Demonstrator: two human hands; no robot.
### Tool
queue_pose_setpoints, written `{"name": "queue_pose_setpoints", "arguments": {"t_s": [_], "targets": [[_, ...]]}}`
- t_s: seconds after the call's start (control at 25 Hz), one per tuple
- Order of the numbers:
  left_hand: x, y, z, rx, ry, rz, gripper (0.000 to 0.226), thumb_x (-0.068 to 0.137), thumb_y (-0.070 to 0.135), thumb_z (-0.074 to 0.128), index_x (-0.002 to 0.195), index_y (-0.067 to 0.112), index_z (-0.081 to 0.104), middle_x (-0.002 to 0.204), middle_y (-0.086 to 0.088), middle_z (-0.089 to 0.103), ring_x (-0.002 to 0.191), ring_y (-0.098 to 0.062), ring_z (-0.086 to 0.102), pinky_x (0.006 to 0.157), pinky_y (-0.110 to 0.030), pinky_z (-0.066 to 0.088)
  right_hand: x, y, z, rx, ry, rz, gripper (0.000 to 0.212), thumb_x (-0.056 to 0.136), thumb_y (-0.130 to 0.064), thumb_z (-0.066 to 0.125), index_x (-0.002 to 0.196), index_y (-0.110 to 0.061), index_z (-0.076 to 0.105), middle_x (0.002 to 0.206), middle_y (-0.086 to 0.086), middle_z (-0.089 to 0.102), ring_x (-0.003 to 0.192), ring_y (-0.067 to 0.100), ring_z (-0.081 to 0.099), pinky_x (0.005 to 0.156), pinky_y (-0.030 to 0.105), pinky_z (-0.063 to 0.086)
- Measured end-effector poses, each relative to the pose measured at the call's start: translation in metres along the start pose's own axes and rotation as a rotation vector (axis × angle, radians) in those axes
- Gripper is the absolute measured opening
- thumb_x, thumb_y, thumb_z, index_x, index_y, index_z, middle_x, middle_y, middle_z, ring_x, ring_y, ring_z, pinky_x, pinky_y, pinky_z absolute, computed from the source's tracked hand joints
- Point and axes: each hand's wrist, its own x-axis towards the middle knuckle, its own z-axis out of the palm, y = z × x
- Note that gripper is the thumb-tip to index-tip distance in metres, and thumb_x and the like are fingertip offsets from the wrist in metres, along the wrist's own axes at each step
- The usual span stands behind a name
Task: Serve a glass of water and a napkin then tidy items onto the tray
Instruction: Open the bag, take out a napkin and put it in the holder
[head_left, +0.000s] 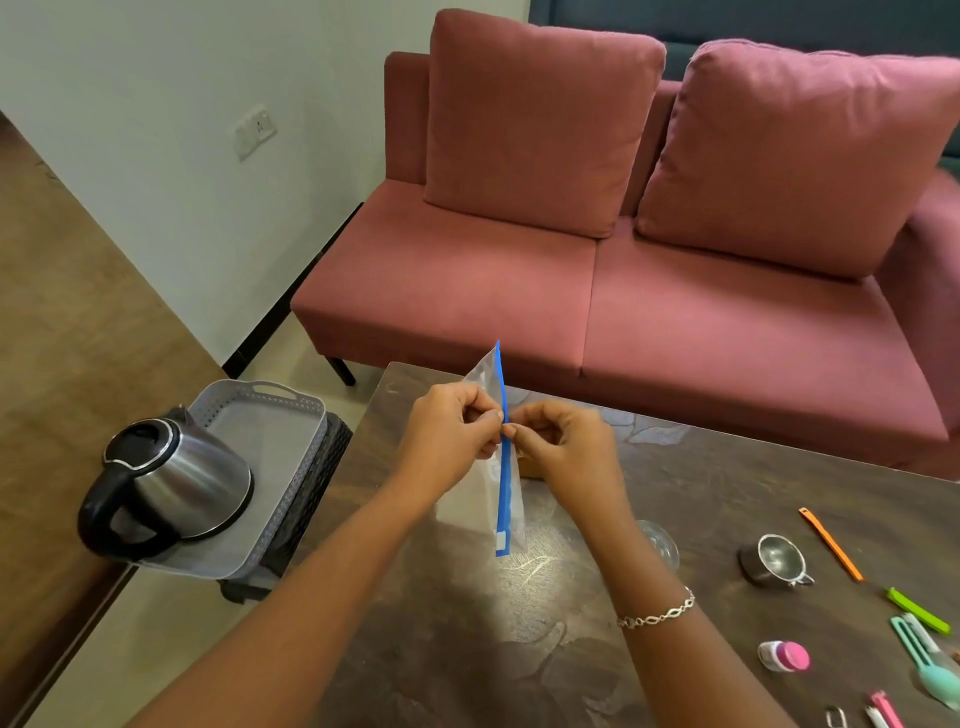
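Both hands hold a clear zip bag (500, 488) with a blue seal strip upright above the dark table (519, 649). My left hand (449, 431) and my right hand (563, 441) pinch the blue strip from either side, fingertips nearly touching. A clear drinking glass (660, 543) stands on the table, partly hidden behind my right wrist. The grey perforated tray (291, 415) rests on a dark stool to the left of the table. A steel kettle (171, 483) with a black handle stands on that tray. What the bag holds cannot be made out.
At the table's right lie a small steel cup (776, 564), an orange stick (831, 543), a green clip (917, 610), a pink-capped bottle (784, 656) and several small pastel utensils. A pink sofa (597, 291) stands just beyond the table.
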Motion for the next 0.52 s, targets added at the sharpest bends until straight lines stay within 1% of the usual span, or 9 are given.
{"name": "queue_pose_setpoints", "arguments": {"t_s": [0.08, 0.16, 0.24, 0.28, 0.32, 0.4, 0.52], "targets": [[0.0003, -0.0007, 0.0, 0.006, 0.0, -0.019, 0.017, 0.084, 0.002, 0.056, 0.068, 0.008, 0.06, 0.066, -0.015, 0.065, 0.06, -0.021, 0.063, 0.067, -0.038, 0.059, -0.0007, -0.0017, 0.0023, -0.022, -0.002, 0.009, 0.013, 0.082, -0.015, 0.066, 0.09, -0.006, 0.071, 0.082, 0.008, 0.073, 0.075, 0.017, 0.068, 0.073, 0.037, 0.058], [-0.0001, -0.0022, 0.0001, 0.035, 0.008, -0.026, 0.019, 0.082, 0.001, 0.056, 0.065, 0.009, 0.059, 0.064, -0.014, 0.065, 0.058, -0.024, 0.062, 0.068, -0.042, 0.059, -0.0013, -0.0031, 0.0058, -0.072, 0.009, 0.01, 0.013, 0.082, -0.012, 0.064, 0.091, -0.007, 0.072, 0.081, 0.007, 0.073, 0.07, 0.013, 0.066, 0.065, 0.027, 0.055], [-0.0012, -0.0036, 0.0005, 0.088, 0.008, -0.013, 0.014, 0.08, 0.002, 0.056, 0.067, 0.006, 0.06, 0.063, -0.013, 0.066, 0.06, -0.03, 0.064, 0.07, -0.046, 0.057, -0.0014, -0.0042, 0.0086, -0.13, 0.025, 0.012, 0.013, 0.082, -0.011, 0.062, 0.088, -0.008, 0.073, 0.076, 0.005, 0.072, 0.059, 0.005, 0.058, 0.055, 0.016, 0.044], [-0.002, -0.0039, 0.0006, 0.106, 0.007, -0.01, 0.012, 0.08, 0.003, 0.056, 0.069, 0.004, 0.061, 0.063, -0.014, 0.066, 0.063, -0.032, 0.065, 0.071, -0.048, 0.057, -0.0011, -0.0043, 0.0095, -0.154, 0.03, 0.014, 0.013, 0.082, -0.01, 0.06, 0.086, -0.008, 0.073, 0.074, 0.004, 0.071, 0.055, 0.004, 0.054, 0.053, 0.014, 0.039], [-0.0022, -0.0037, 0.0007, 0.118, 0.006, -0.008, 0.011, 0.079, 0.003, 0.056, 0.07, 0.004, 0.061, 0.063, -0.014, 0.066, 0.064, -0.033, 0.065, 0.071, -0.049, 0.056, -0.0011, -0.0042, 0.01, -0.169, 0.034, 0.017, 0.014, 0.082, -0.009, 0.059, 0.085, -0.008, 0.072, 0.073, 0.005, 0.07, 0.054, 0.005, 0.052, 0.052, 0.015, 0.039], [-0.0029, -0.0031, 0.0002, 0.143, 0.019, -0.012, 0.009, 0.076, 0.003, 0.056, 0.069, 0.003, 0.06, 0.063, -0.017, 0.066, 0.065, -0.034, 0.064, 0.07, -0.049, 0.055, -0.0014, -0.0028, 0.0104, -0.187, 0.062, 0.023, 0.014, 0.081, -0.009, 0.057, 0.082, -0.007, 0.072, 0.072, 0.006, 0.07, 0.056, 0.011, 0.056, 0.052, 0.018, 0.042], [-0.004, -0.0038, -0.0052, 0.183, 0.113, -0.061, 0.012, 0.073, 0.006, 0.056, 0.062, 0.009, 0.054, 0.06, -0.014, 0.064, 0.066, -0.034, 0.064, 0.069, -0.044, 0.052, 0.0012, 0.0009, 0.004, -0.199, 0.156, 0.073, 0.012, 0.077, -0.009, 0.057, 0.074, -0.011, 0.069, 0.068, 0.005, 0.069, 0.061, 0.017, 0.061, 0.057, 0.027, 0.045]]}}
